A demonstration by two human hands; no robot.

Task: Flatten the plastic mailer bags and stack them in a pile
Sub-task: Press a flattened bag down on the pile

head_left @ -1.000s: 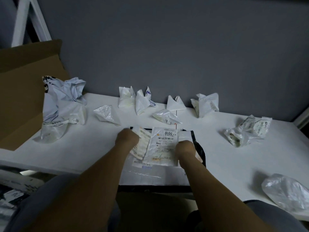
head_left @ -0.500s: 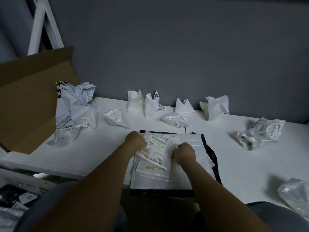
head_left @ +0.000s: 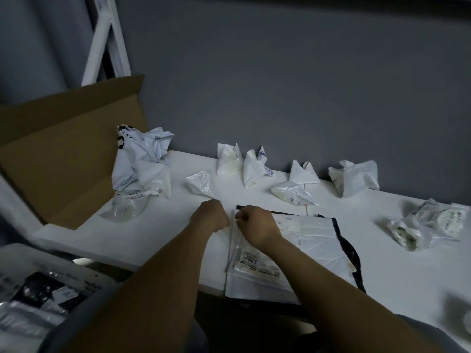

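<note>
**Both hands crowd the far left corner of the pile**

The pile (head_left: pixel 316 240) of flattened mailer bags lies on the white table (head_left: pixel 165 225) at its near edge, right in front of the person. A black mailer (head_left: pixel 353 253) at the bottom shows along the pile's right and far sides. On top, over the pile's left part, lies a clear mailer bag (head_left: pixel 254 266) with a label reading 3021.

The right hand (head_left: pixel 254 225) sits on the far left corner of that clear bag. Its fingers are curled in tight and seem to pinch the plastic there. The left hand (head_left: pixel 210 216) is balled into a fist just left of the pile, close against the bag's edge. I see it from the back and cannot tell whether it has any plastic in it.

Bags not yet flattened ring the pile. Beyond it, along the grey wall (head_left: pixel 280 85), stand two white bags (head_left: pixel 239 163), a white peaked bag (head_left: pixel 303 171) and a bulkier white bag (head_left: pixel 354 177). A clear crumpled bag (head_left: pixel 293 193) lies just past the pile's far edge, and a small clear bag (head_left: pixel 201 182) lies beyond the left fist. Well to the pile's left is a big crumpled white bag (head_left: pixel 145 159) with a clear labelled bag (head_left: pixel 127 205) under it, both against an open cardboard box (head_left: pixel 63 154). To the pile's right lies a clear printed bundle (head_left: pixel 430 225).
</note>
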